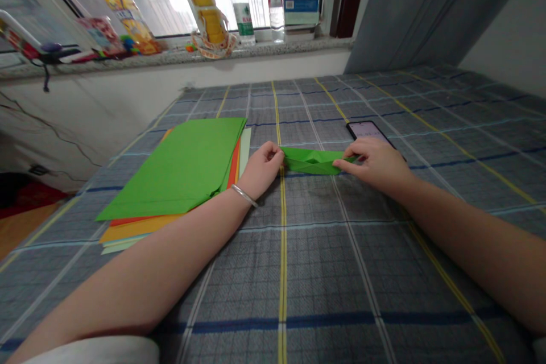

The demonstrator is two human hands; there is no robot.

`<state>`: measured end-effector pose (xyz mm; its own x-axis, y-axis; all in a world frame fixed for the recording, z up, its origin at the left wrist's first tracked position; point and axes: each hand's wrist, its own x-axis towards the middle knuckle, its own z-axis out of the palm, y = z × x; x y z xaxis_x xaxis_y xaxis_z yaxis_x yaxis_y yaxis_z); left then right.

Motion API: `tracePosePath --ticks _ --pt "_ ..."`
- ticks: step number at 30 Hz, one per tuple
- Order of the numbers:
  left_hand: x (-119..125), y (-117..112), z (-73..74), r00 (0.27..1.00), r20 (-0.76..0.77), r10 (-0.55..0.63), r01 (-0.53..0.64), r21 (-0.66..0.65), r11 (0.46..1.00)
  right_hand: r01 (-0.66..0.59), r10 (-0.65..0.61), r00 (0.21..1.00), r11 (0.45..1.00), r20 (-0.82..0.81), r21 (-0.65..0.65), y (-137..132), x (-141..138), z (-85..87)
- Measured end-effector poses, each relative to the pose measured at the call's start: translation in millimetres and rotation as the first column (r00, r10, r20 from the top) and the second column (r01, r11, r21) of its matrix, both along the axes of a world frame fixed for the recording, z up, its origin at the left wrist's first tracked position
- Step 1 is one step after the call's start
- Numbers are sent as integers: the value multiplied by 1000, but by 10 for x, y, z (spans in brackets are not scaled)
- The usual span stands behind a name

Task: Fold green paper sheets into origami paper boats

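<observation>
A folded green paper (309,161), long and narrow with a slightly raised middle, stretches between my two hands just above the plaid cloth. My left hand (263,168) pinches its left end, and a silver bangle circles that wrist. The right end sits between the thumb and fingers of my right hand (373,162), which is closed on it. Behind the right hand lies a phone (362,129) with its screen lit, partly covered by that hand. To the left of my left hand rests a stack of coloured paper (183,165), a green sheet on top.
The grey plaid cloth (315,273) covers the whole surface. Along the windowsill (264,50) stand an orange drink bottle (128,17), a yellow bottle (212,23), two clear bottles and stacked boxes (302,5). A grey curtain (418,11) hangs at the right.
</observation>
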<state>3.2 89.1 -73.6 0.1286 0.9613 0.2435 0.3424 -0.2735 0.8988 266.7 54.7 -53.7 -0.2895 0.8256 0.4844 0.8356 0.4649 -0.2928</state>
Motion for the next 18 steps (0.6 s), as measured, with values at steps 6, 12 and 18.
tracePosePath --ticks 6,12,18 --pt "-3 59 -44 998 56 -30 31 -8 1000 10 -24 988 996 -155 -87 94 22 -73" --pt "6 46 -66 978 185 -98 112 -64 992 -1 -106 920 962 -377 -273 165 42 -145" --pt "-10 45 -74 993 102 -65 66 -9 998 -38 -84 925 949 -371 -312 163 43 -147"
